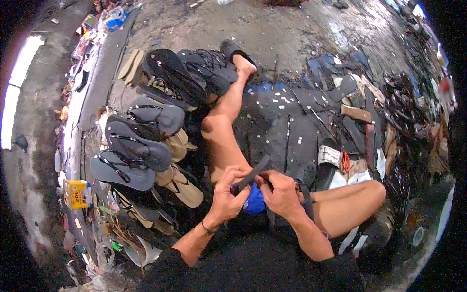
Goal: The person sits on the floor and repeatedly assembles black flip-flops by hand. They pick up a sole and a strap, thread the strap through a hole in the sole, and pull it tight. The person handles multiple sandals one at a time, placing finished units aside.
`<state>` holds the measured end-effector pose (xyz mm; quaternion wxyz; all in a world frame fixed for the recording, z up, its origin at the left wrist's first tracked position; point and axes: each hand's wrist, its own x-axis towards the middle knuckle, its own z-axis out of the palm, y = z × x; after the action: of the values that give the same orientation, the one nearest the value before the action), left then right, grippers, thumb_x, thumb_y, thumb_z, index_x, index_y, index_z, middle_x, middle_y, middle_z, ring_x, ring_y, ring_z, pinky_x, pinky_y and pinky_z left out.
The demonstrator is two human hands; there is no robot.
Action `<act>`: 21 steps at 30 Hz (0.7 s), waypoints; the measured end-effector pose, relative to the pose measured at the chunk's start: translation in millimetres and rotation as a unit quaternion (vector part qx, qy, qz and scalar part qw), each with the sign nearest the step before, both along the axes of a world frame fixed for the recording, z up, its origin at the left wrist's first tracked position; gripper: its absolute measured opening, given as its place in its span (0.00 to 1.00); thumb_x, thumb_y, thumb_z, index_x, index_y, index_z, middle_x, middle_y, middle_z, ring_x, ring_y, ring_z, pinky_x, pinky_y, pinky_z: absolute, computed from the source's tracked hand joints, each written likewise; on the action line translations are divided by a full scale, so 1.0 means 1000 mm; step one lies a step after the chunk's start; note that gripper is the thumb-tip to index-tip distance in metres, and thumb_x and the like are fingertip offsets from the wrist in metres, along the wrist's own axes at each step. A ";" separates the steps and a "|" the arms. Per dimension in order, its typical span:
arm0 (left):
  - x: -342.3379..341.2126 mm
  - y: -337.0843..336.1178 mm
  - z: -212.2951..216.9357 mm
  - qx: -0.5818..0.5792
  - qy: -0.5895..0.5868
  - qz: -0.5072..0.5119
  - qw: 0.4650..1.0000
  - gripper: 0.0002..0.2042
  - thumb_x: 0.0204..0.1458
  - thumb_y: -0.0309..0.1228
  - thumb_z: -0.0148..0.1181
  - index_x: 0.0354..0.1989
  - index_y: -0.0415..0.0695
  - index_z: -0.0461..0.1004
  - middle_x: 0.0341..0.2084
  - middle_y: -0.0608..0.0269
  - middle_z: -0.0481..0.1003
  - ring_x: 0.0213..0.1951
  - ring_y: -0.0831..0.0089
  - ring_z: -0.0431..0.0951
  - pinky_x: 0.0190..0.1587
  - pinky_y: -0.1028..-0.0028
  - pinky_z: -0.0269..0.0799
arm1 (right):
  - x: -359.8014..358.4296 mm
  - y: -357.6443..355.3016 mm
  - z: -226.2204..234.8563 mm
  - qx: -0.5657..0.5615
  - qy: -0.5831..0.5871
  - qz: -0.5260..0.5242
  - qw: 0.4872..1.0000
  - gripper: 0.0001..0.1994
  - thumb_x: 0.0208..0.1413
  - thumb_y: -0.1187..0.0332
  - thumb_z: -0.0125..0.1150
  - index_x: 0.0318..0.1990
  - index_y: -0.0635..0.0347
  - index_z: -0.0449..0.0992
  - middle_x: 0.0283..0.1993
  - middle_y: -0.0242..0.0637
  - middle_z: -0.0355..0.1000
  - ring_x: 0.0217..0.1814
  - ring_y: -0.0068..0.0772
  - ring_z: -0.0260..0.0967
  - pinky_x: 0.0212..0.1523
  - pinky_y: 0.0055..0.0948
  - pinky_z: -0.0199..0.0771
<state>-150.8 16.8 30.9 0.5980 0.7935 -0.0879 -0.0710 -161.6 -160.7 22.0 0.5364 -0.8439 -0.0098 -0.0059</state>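
A dark flat strip [255, 172], rubber-like, slants upward to the right in front of my body. My left hand [227, 194] pinches its lower end between thumb and fingers, and a dark band circles that wrist. Right against the strip, my right hand [283, 195] has its fingers curled together in a pinch; whatever lies between those fingertips is too small to make out. Just below and between both hands shows something bright blue [254, 200], partly hidden by them.
Stacked black flip-flops [138, 141] and tan ones [181, 186] fill my left side, with a yellow box [78, 194] beyond. A dark mat [265, 114] scattered with white scraps lies ahead. To the right are a wooden block [355, 114], orange-handled scissors [346, 161] and many black straps [404, 104].
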 end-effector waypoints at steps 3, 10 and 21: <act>0.003 -0.007 0.000 -0.041 0.002 -0.016 0.999 0.14 0.53 0.15 0.59 0.48 0.37 0.74 0.55 0.55 0.71 0.57 0.67 0.74 0.57 0.71 0.74 | -0.003 -0.012 -0.003 -0.001 -0.015 0.036 0.999 0.08 0.59 0.68 0.63 0.39 0.64 0.78 0.36 0.51 0.77 0.40 0.59 0.76 0.40 0.48 0.76; -0.019 -0.021 0.007 -0.059 0.002 -0.021 0.998 0.17 0.48 0.13 0.62 0.47 0.38 0.75 0.53 0.52 0.72 0.57 0.62 0.75 0.56 0.67 0.76 | -0.021 -0.036 0.013 -0.019 0.042 0.078 0.996 0.10 0.60 0.66 0.62 0.43 0.64 0.75 0.40 0.52 0.76 0.40 0.59 0.76 0.40 0.51 0.75; -0.030 0.001 -0.008 0.311 0.143 -0.188 0.921 0.27 0.54 0.31 0.65 0.61 0.37 0.63 0.48 0.39 0.74 0.51 0.40 0.75 0.52 0.56 0.73 | -0.001 -0.067 0.004 -0.221 0.014 -0.007 0.975 0.05 0.58 0.70 0.63 0.38 0.61 0.77 0.36 0.41 0.76 0.40 0.47 0.75 0.41 0.40 0.74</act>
<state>-181.3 17.8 23.3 0.3030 0.8898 -0.1228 -0.3182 -162.5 -227.9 25.9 0.3368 -0.9416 0.0028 0.0048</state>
